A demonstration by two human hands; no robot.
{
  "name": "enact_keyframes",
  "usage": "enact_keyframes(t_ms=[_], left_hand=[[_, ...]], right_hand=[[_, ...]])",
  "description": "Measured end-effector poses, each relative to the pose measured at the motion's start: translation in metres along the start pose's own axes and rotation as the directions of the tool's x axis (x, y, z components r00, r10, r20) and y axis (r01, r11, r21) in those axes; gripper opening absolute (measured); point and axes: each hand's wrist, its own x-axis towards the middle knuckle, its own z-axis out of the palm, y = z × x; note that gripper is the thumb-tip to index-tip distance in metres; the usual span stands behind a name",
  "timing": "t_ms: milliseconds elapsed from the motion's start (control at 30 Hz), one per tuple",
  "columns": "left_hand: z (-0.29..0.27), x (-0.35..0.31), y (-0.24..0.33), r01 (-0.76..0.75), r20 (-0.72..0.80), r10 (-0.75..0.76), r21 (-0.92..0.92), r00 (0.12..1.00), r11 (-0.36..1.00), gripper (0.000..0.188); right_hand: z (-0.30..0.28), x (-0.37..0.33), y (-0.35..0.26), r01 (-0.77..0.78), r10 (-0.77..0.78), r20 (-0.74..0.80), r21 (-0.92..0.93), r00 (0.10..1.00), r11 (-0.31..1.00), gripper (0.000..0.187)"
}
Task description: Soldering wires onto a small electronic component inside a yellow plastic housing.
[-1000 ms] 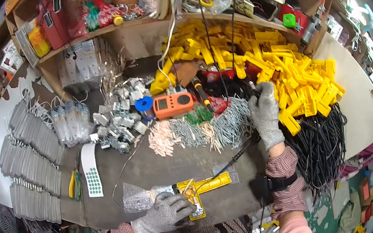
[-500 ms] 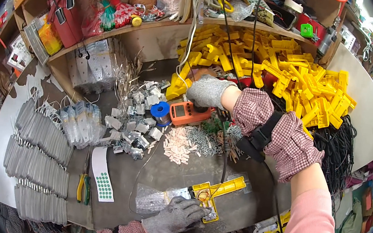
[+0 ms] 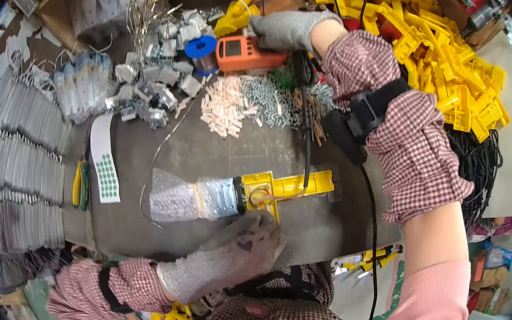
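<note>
A yellow plastic housing (image 3: pixel 304 184) with thin coloured wires in its open body lies on the dark work mat, its clear cylindrical end partly in bubble wrap (image 3: pixel 174 200). At its near edge my left hand (image 3: pixel 248 245), in a grey glove, is curled closed; anything in its fingers is hidden. A black cable runs down to the housing's handle. Farther off, my gloved right hand (image 3: pixel 291 31) is bent over the back of an orange box with a small screen (image 3: pixel 243 55). Its fingertips are largely hidden. A blue spool of wire (image 3: pixel 201 51) stands beside the box.
Pale small sleeves (image 3: pixel 227 105), screws (image 3: pixel 269 101) and metal parts (image 3: pixel 158 71) lie in heaps ahead. Yellow shells (image 3: pixel 463 89) pile up at far right, above black cables (image 3: pixel 473 161). Grey strips (image 3: pixel 22 160), pliers (image 3: pixel 81 184) and a sticker sheet (image 3: pixel 104 160) lie left.
The view has shifted, so the bench appears higher. My left hand has drawn back from the housing toward me and curled up. My right hand stays at the orange box.
</note>
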Motion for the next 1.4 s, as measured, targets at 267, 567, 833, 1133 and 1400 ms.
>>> enact_keyframes(t_ms=[267,567,833,1133,1400], left_hand=[[-0.011,0.020,-0.003,0.365,0.204,-0.309,-0.362,0.929,0.858,0.032],[-0.017,0.032,-0.006,0.572,0.602,-0.241,-0.450,0.762,0.686,0.034],[-0.017,0.036,0.000,0.621,0.655,-0.284,-0.363,0.700,0.694,0.030],[-0.015,0.030,-0.004,0.653,0.639,-0.281,-0.472,0.716,0.592,0.022],[-0.015,0.030,-0.013,0.357,0.185,-0.312,-0.624,0.932,0.695,0.023]], right_hand=[[-0.017,-0.019,-0.048,0.079,-0.073,0.035,-0.231,0.997,0.970,0.038],[-0.027,-0.024,-0.061,0.085,-0.063,0.104,-0.225,0.993,0.971,0.045],[-0.015,-0.017,-0.045,0.118,-0.113,0.035,-0.247,0.993,0.962,0.045],[-0.017,-0.020,-0.044,0.123,-0.123,0.010,-0.191,0.992,0.974,0.041],[-0.016,-0.021,-0.038,0.111,-0.106,0.036,-0.175,0.994,0.978,0.041]])
